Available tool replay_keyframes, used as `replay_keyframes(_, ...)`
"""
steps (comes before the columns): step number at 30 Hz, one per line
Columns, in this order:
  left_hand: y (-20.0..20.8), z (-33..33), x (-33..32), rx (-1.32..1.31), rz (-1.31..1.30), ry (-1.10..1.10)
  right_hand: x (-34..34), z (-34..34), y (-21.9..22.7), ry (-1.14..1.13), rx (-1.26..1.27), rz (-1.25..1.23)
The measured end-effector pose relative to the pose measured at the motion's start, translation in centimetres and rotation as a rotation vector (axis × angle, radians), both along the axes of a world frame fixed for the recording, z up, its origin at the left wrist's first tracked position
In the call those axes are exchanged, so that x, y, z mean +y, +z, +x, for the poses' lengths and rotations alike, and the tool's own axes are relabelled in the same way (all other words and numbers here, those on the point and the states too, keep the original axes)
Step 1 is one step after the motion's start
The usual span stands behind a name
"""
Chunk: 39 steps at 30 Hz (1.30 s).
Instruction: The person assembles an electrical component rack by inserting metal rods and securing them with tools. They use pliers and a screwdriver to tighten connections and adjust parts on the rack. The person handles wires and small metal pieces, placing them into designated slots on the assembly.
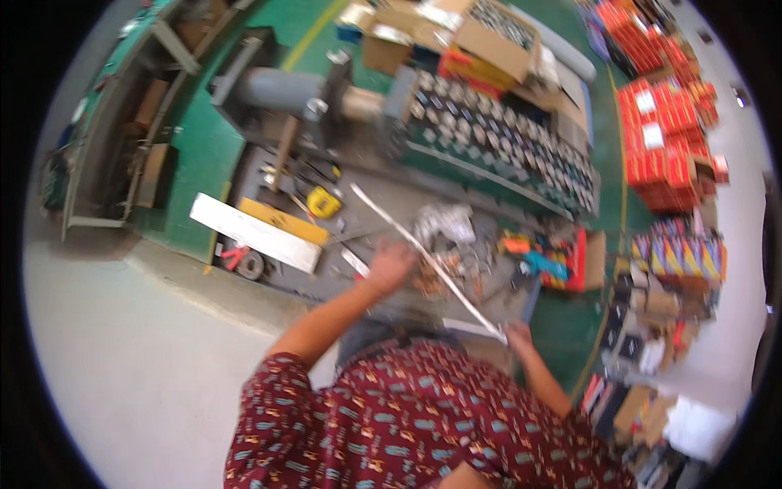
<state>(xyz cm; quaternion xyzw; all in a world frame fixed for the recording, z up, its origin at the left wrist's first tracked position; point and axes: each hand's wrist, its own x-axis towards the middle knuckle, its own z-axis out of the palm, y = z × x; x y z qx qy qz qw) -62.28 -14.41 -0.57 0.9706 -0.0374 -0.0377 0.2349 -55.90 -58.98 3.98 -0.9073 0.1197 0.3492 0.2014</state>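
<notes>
A long, thin white strip (440, 273) runs slantwise above the workbench, from beside the yellow tape measure down to my right hand. My right hand (518, 334) is closed around its near end. Beside the strip's middle is my left hand (393, 266), its fingers smeared by motion, so whether it grips or only touches the strip is unclear. On the bench beyond lie the tape measure (322, 202), a hammer (283, 155) and a crumpled clear plastic bag (444, 222). Small copper-coloured pieces (436, 279) are spread beneath the strip.
A grey machine with a green bed (472, 159), covered in rows of round metal parts, spans the bench's far side. Left lie a white board (257, 232) and a tape roll (252, 265). A red box (577, 261) stands right; cartons (489, 49) sit behind.
</notes>
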Motion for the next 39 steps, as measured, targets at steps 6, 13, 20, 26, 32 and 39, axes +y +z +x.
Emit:
replay_keyframes(6, -1.5, 3.5, -2.9, 0.014, 0.211, -0.048, -0.7, -0.4, 1.1, -0.059, 0.04, 0.09)
replay_keyframes(13, -1.7, 3.8, -4.1, 0.218, 0.244, -0.164, -3.2, 0.6, 0.5, -0.1, -0.046, 0.137)
replay_keyframes(20, 3.0, 0.4, -0.2, 0.351, -0.068, -0.279, -5.8, 2.3, -5.8, 0.05, -0.192, 0.201)
replay_keyframes(26, 5.2, 1.6, 5.4, 0.232, -0.313, 0.145, 0.2, 2.7, -4.3, 0.169, -0.266, 0.268)
replay_keyframes(32, -0.8, 10.5, 18.6, -0.521, 0.157, 0.718, 0.2, 3.0, -4.1, 0.038, -0.393, 0.21)
replay_keyframes(39, 0.1, 16.5, 23.2, 0.056, 0.552, 0.534, 1.3, 3.3, -2.4, -0.171, -0.554, 0.274)
